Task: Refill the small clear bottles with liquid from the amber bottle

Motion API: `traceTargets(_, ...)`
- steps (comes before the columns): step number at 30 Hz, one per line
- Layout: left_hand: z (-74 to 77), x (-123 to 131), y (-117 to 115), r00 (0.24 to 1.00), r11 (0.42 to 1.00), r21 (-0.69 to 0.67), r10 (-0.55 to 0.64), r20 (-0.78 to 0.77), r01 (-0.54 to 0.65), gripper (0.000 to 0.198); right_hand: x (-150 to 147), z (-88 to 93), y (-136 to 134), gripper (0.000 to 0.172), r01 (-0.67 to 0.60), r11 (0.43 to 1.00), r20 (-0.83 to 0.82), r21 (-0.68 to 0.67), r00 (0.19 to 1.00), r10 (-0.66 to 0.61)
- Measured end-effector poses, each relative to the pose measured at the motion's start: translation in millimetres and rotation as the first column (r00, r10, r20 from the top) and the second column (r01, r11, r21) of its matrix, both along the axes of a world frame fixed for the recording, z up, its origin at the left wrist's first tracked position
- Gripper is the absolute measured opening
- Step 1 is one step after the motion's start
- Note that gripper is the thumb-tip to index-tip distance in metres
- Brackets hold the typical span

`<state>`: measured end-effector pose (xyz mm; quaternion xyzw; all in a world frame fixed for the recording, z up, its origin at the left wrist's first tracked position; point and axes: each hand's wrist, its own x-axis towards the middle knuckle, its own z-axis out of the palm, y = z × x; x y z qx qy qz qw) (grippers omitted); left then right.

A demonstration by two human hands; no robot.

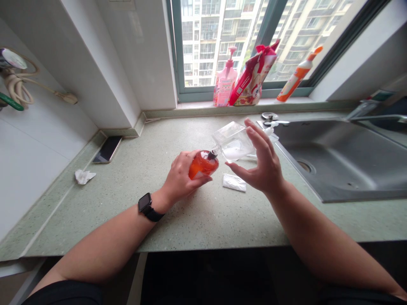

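My left hand (184,173), with a black watch on its wrist, is wrapped round an orange see-through bottle (203,165). A small dark piece (212,155) sits at the top of that bottle. In my right hand (263,165) a clear square bottle (233,142) is gripped between thumb and fingers. It lies tilted, its threaded neck pointing down and left against the dark piece; whether the neck goes inside I cannot tell. Below the clear bottle, a folded white tissue (234,182) lies on the counter. A white pump top (272,130) shows behind my right fingers.
A steel sink (349,148) is set into the speckled counter (190,220) at right. On the windowsill stand a pink pump bottle (225,82), a red bag (254,78) and an orange-and-white bottle (295,78). A phone (108,149) and crumpled tissue (84,176) lie at left.
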<state>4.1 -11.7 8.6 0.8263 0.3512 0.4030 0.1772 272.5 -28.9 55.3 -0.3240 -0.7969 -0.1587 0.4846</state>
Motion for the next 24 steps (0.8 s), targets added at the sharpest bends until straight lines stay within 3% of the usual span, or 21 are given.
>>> traceTargets(24, 0.1, -0.1, -0.5, 1.0, 1.0, -0.002, -0.009, 0.007, 0.009, 0.078, 2.0, 0.6, 0.5, 0.097, 0.02, 1.0, 0.012, 0.006, 1.0, -0.02)
